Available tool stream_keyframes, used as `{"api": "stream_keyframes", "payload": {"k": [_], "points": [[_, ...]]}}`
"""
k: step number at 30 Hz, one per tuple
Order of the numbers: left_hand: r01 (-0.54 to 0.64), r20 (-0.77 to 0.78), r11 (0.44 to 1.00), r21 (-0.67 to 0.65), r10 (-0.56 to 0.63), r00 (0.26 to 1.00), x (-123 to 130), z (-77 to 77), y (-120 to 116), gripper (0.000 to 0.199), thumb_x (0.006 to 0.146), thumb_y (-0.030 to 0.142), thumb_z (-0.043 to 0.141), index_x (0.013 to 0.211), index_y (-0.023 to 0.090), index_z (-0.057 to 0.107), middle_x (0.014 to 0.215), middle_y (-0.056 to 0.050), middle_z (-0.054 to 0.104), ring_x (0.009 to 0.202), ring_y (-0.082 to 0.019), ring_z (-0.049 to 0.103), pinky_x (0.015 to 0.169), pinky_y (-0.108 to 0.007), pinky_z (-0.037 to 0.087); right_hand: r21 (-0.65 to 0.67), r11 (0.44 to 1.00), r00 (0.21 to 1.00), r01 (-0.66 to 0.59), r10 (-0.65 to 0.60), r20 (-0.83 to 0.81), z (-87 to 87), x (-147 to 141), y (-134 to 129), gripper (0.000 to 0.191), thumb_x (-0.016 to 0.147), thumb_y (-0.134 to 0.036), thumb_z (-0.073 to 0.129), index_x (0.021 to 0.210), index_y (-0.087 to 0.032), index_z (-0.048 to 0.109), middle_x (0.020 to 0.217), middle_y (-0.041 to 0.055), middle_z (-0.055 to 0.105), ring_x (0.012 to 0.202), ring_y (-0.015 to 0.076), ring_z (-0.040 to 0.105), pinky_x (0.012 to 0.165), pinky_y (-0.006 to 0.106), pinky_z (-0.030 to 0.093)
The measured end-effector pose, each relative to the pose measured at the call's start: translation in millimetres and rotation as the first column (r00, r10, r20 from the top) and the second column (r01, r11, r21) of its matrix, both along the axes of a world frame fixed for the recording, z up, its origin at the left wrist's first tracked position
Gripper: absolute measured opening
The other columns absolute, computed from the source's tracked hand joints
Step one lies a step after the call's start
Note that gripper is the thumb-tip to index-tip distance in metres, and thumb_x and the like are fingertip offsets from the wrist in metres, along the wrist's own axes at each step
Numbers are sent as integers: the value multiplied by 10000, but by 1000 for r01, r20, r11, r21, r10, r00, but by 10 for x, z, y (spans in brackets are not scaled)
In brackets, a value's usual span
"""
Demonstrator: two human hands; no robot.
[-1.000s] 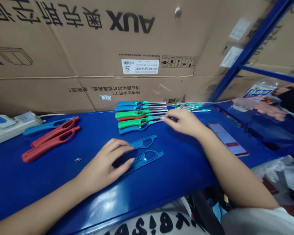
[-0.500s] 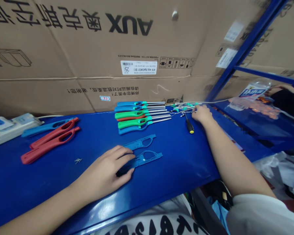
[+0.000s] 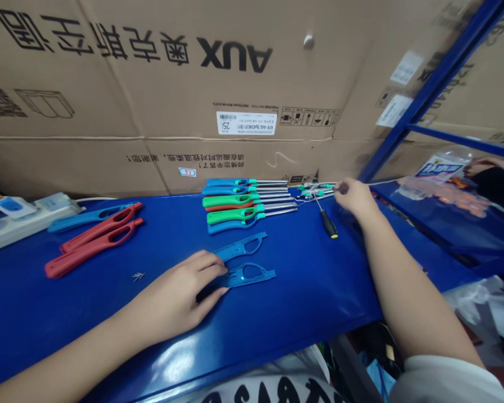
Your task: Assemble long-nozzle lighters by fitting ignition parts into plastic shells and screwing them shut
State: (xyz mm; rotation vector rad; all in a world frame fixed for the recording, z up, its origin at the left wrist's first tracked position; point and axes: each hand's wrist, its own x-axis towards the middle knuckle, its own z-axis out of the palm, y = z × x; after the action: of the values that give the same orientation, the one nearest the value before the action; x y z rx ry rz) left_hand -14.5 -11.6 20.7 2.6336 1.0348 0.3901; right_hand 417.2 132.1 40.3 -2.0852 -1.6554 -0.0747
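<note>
My left hand [image 3: 189, 296] is curled over the rear end of a blue lighter handle half [image 3: 252, 274], thumb at its near edge and fingers on top. The half lies on the table, its trigger loop showing beyond my fingers. Just behind it lies a second blue handle half [image 3: 246, 246], partly covered by my fingers. At the back right, my right hand [image 3: 357, 198] is pinched closed at the right end of a pile of metal lighter tubes with green collars and wires [image 3: 317, 192]. Its fingertips hide what is between them.
Assembled lighters [image 3: 231, 201] lie in a row at the back. A black screwdriver [image 3: 328, 224] is near the pile. Left are red handles [image 3: 94, 249], a blue handle [image 3: 86, 218], small screws [image 3: 138, 276] and a power strip [image 3: 29, 224]. Cardboard [image 3: 159, 117] walls the back.
The view has shifted slightly. The screwdriver now lies more slanted beside the pile, and my right hand still works at the tubes. My left hand stays on the blue handle half.
</note>
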Motion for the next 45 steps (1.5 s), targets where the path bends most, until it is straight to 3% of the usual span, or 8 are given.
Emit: {"api": "stream_keyframes", "payload": {"k": [8,14,19,24,31,37,40,45], "points": [[-12,-31,999,-43,11,999,-36,46,27,214,988,285,502,1131,207,641,1104,-82,640,1025,-245,603,905,-420,540,-55,994,995,-92,94,36,69,-144,-69,137,795,-172,592,898,-223,666,1004,108,738,920,267,678,795,366,525],[-8,-28,1000,-21,7,1000,-46,39,26,226,989,296,504,1139,207,648,1101,-88,641,1018,-247,606,905,-417,539,-248,969,996,12,11,88,-21,-21,-15,131,668,-102,651,751,-204,658,846,114,719,783,281,677,696,376,504],[-7,-26,1000,-9,7,1000,-43,32,28,233,988,301,508,1149,209,650,1109,-90,642,1028,-251,609,901,-415,539,-261,964,991,44,-10,130,39,42,-29,147,696,-98,643,799,-200,667,912,152,719,840,326,688,715,410,510],[1,-28,1000,-6,-1,1000,-36,38,43,237,989,299,510,1156,206,652,1109,-89,645,1024,-247,609,904,-411,539,-233,966,977,-112,150,151,24,-68,-44,192,748,-105,612,898,-200,687,999,130,730,918,300,680,781,390,513],[4,-24,1000,19,-3,1000,-37,27,51,244,984,299,522,1168,210,655,1108,-91,649,1030,-249,612,901,-398,540,-249,886,886,-391,435,158,-31,-239,-46,129,828,-163,567,839,-204,689,966,94,731,964,271,649,894,386,480],[1,-36,1000,13,0,999,-37,21,59,247,990,308,513,1177,215,646,1109,-87,646,1036,-250,610,900,-400,539,-216,904,910,-368,398,117,-12,-283,-49,159,897,-171,445,905,-211,598,925,95,706,859,245,652,784,356,494],[-1,-38,1000,11,1,999,-33,22,56,249,992,307,510,1182,216,643,1117,-85,644,1039,-248,609,907,-401,537,-232,915,929,-329,358,95,-21,-311,-81,189,951,-376,464,888,-221,549,880,84,693,777,240,644,690,346,481],[2,-37,1000,12,-2,999,-38,15,55,242,987,306,518,1173,217,646,1112,-82,643,1040,-250,607,903,-404,536,-274,931,954,-239,278,111,-43,-278,-105,353,787,-546,675,806,-235,510,794,75,658,687,250,604,594,339,422]]}}
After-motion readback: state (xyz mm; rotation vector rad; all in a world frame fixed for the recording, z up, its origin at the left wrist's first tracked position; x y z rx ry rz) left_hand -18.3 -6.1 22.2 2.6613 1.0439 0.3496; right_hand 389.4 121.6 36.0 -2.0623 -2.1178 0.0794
